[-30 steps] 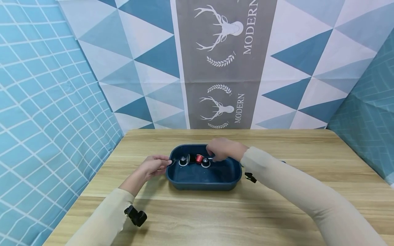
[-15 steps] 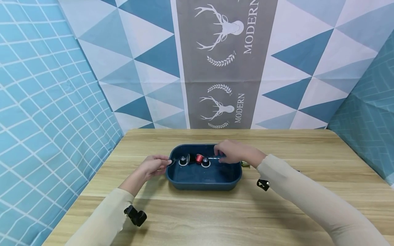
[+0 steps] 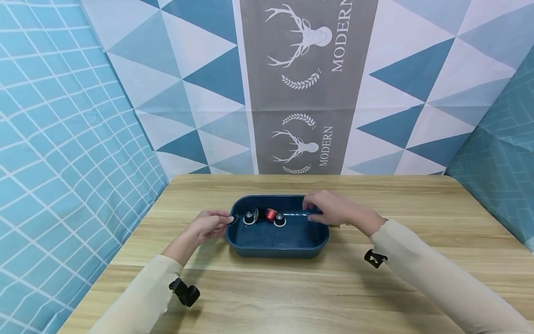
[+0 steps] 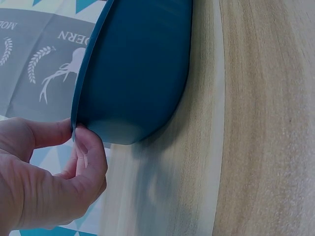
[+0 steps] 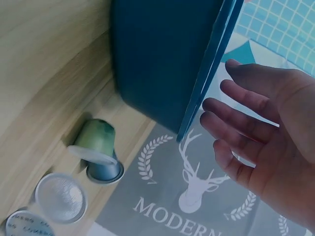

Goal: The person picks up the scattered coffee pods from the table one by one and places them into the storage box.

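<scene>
A dark blue oblong tub (image 3: pixel 277 239) sits on the table. My left hand (image 3: pixel 210 224) pinches its left rim between thumb and fingers, plain in the left wrist view, where the tub's outer wall (image 4: pixel 138 64) shows. Inside, towards the back left, lie a red coffee capsule (image 3: pixel 271 215), a dark capsule (image 3: pixel 279 219) beside it, a black capsule (image 3: pixel 261 214) on its side and another dark capsule (image 3: pixel 249 218). Over the tub's right end hovers my right hand (image 3: pixel 330 208). Its fingers are apart and loosely bent, holding nothing, near the rim in the right wrist view.
Outside the tub, past its right end, the right wrist view shows a green capsule (image 5: pixel 96 140), a blue-grey capsule (image 5: pixel 104 172) and silver-lidded capsules (image 5: pixel 61 197) on the wood. In the head view my right forearm mostly covers them. A patterned cloth (image 3: pixel 217 83) hangs behind the table.
My right hand has moved to the right, from above the capsules to the tub's right end. My left hand keeps its pinch on the rim, and the capsules in the tub have stayed put.
</scene>
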A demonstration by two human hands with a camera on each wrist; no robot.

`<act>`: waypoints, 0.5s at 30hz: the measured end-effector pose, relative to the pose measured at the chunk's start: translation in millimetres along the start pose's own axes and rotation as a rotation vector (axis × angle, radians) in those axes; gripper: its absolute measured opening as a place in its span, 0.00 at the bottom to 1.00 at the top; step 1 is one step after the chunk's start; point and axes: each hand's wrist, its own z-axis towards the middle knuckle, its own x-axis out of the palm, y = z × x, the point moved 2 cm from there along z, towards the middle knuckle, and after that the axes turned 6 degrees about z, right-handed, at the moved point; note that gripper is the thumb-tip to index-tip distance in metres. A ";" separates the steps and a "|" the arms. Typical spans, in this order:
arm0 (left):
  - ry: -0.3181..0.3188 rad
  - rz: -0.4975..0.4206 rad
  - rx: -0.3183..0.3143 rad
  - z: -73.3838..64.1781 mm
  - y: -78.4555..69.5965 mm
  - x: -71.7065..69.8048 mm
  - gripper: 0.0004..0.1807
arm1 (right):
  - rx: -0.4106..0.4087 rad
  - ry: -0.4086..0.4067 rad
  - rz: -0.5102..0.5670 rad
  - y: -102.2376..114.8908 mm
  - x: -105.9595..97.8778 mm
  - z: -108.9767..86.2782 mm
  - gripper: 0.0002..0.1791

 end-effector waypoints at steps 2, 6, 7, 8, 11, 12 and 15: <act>0.000 -0.002 0.002 -0.3 -0.1 0.0 0.22 | -0.010 -0.022 -0.003 -1.8 -1.2 -5.4 0.12; -0.001 -0.008 0.004 -0.2 -0.8 -0.7 0.22 | -0.019 -0.053 0.001 -7.8 -3.1 -13.3 0.11; -0.003 -0.009 0.005 -0.1 -1.1 -0.8 0.22 | -0.019 -0.058 0.003 -9.5 -3.7 -14.9 0.10; -0.004 -0.010 0.004 0.1 -1.2 -0.9 0.21 | -0.014 -0.060 0.004 -11.3 -4.1 -16.4 0.11; -0.003 -0.007 0.005 0.4 -1.4 -0.7 0.21 | 0.006 -0.068 0.023 -16.5 -5.8 -20.9 0.11; -0.003 -0.005 0.005 0.3 -1.4 -0.5 0.21 | 0.009 -0.072 0.026 -17.8 -6.6 -22.5 0.11; 0.002 0.000 0.004 0.3 -0.4 -0.1 0.22 | 0.013 -0.090 0.046 -21.2 -8.4 -27.9 0.11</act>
